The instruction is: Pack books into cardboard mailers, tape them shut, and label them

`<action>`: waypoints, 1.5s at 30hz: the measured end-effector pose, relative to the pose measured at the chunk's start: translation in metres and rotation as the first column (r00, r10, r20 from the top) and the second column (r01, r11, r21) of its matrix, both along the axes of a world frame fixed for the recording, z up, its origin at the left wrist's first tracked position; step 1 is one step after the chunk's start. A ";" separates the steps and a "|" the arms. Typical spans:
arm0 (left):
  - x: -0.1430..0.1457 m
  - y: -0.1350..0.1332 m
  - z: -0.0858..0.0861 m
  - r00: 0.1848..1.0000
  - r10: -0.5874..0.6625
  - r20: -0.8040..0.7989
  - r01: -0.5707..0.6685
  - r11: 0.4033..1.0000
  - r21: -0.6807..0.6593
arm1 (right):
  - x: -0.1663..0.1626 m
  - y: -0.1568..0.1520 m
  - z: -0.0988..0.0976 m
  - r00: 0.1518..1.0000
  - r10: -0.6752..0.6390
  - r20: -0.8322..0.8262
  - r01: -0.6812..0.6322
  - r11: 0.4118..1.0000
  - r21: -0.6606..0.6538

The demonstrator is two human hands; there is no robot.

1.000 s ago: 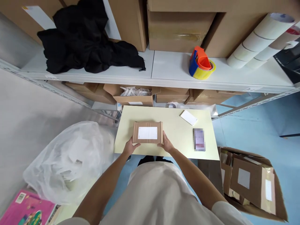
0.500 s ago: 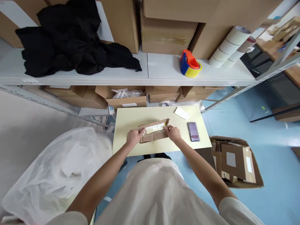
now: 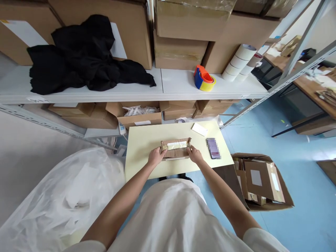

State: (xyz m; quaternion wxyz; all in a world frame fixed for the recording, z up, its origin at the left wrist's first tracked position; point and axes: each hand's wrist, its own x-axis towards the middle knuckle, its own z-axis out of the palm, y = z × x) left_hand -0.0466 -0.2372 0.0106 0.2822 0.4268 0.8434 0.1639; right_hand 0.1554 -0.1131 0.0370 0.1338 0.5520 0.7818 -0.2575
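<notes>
A small, worn cardboard box (image 3: 175,153) with clear tape and a white strip along its top is between my hands, over the pale yellow table (image 3: 139,140). My left hand (image 3: 156,156) grips its left end, thumb on the near left corner. At the right end, my right hand (image 3: 194,154) pinches the corner beside a torn, crumpled edge. The fingers under the box are hidden. To the right of the box lies a phone (image 3: 213,148) with a blurred-out screen. Behind that is a white card or slim box (image 3: 200,129).
A shelf (image 3: 173,82) behind the table holds black cloth (image 3: 86,59), a tape dispenser (image 3: 204,78), tape rolls (image 3: 237,64) and large cartons (image 3: 181,52). On the floor at right stands an open carton of boxes (image 3: 286,185). White plastic sheeting (image 3: 65,196) bulges at left.
The box has turned from a slant to nearly level and tipped, so its near side now shows. Both hands moved with it and keep their hold. The head view has shifted slightly.
</notes>
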 end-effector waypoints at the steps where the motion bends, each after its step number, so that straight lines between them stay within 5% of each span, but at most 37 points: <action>1: 0.000 0.000 -0.001 1.000 0.016 0.012 -0.016 1.000 0.008 | 0.000 0.000 -0.001 1.000 0.005 -0.008 -0.005 1.000 -0.006; 9: 0.005 -0.004 -0.006 0.991 0.098 0.088 -0.100 0.995 0.019 | 0.012 0.007 -0.014 0.994 0.059 -0.091 -0.068 0.992 -0.103; 13: 0.012 0.003 -0.002 0.986 0.159 -0.041 -0.155 0.985 0.075 | 0.025 0.021 -0.019 0.988 0.060 -0.145 -0.080 0.987 -0.137; 16: 0.019 0.017 0.006 0.984 0.104 -0.141 -0.082 0.985 0.150 | 0.037 0.038 -0.024 0.982 0.041 -0.182 -0.060 0.993 -0.102; 24: 0.038 0.108 0.028 0.953 -0.135 -0.273 0.147 0.989 0.023 | 0.049 0.137 -0.059 0.981 0.108 -0.158 -0.101 0.993 0.056; 30: 0.059 0.181 0.023 0.963 -0.235 -0.132 0.219 0.968 -0.125 | 0.028 0.211 -0.106 0.991 0.037 -0.125 -0.029 0.997 0.065; 36: 0.068 0.212 0.003 0.967 -0.254 -0.024 0.237 0.930 -0.281 | 0.030 0.198 -0.132 0.977 0.214 0.004 -0.212 0.966 0.147; 42: 0.064 0.229 -0.014 0.970 -0.225 0.092 0.242 0.921 -0.305 | 0.056 0.190 -0.130 0.883 0.470 0.007 -0.454 0.848 0.275; 45: 0.068 0.244 -0.020 0.970 -0.120 0.212 0.181 0.938 -0.296 | 0.060 0.195 -0.126 0.858 0.511 -0.060 -0.469 0.824 0.317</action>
